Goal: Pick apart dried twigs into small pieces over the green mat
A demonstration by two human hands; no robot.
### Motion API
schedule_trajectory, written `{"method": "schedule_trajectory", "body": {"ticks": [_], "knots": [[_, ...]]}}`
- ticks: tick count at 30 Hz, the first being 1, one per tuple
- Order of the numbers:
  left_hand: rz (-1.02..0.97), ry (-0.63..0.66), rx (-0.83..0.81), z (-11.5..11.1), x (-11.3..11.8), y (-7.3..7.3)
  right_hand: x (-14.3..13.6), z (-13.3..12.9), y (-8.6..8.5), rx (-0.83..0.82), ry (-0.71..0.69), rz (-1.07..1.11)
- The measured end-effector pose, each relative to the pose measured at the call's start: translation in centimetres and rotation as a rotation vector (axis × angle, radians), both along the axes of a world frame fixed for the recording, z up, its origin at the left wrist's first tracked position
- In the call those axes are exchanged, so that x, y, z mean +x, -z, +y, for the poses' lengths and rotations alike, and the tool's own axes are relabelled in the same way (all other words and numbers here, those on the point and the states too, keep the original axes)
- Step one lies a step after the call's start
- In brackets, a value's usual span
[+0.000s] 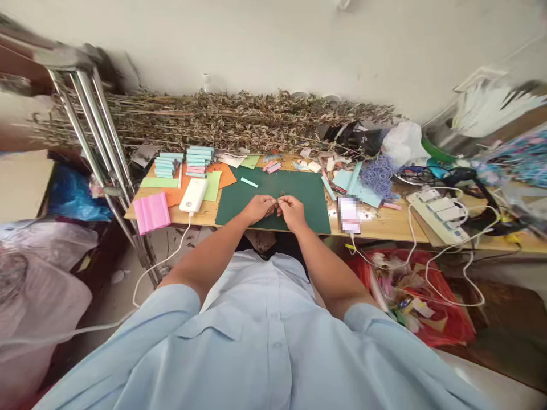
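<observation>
Over the front part of a dark green mat (299, 191), my left hand (258, 208) and my right hand (292, 210) nearly meet. Both have their fingers closed around small brown bits that look like dried plant matter (270, 211). A short light blue paper roll (249, 182) lies on the mat beyond my left hand. Stacks of light blue rolls (199, 155) stand at the back left, some pink ones among them.
Dried plant stalks (239, 119) line the wall. A white power bank (194, 195) and pink paper (152, 213) lie left; a phone (349, 214), purple cord (378, 177) and power strip (440, 213) lie right. Metal crutches (92, 125) stand left. A red bag (453, 319) sits below.
</observation>
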State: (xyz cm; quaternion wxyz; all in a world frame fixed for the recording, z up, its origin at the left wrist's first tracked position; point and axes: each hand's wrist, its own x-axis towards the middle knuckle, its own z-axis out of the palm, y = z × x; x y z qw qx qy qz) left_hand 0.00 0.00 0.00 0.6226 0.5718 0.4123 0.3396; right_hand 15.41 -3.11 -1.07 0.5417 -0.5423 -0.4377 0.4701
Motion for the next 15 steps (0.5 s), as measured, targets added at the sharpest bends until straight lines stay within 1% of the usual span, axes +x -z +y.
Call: {"method": "schedule_trajectory", "body": {"ticks": [3,5,7,9,10,12,14,15], "knots": [[-0.032,-0.028,-0.055,-0.4,-0.2,-0.6,-0.4,0.5,0.5,-0.031,0.039,0.154],[-0.049,-0.048,-0.095,-0.6,-0.3,-1.0,-0.5,0.8,0.8,-0.023,0.073,0.206],[-0.057,-0.059,-0.128,-0.7,-0.3,-1.2,-0.3,1.1,0.9,-0.001,0.113,0.195],[-0.055,-0.065,-0.136,-0.7,-0.2,-1.2,-0.1,1.1,1.0,0.011,0.126,0.123],[-0.053,-0.065,-0.130,-0.7,-0.2,-1.1,0.1,1.1,1.0,0.020,0.105,0.071],[-0.053,-0.075,-0.112,-0.6,-0.1,-0.8,0.3,0.9,1.0,0.074,0.014,-0.065],[-0.063,-0.087,-0.106,-0.5,0.0,-0.5,0.6,0.6,0.8,0.174,-0.071,-0.228],[-0.067,-0.090,-0.113,-0.4,0.0,-0.3,0.7,0.5,0.8,0.228,-0.089,-0.306]]}}
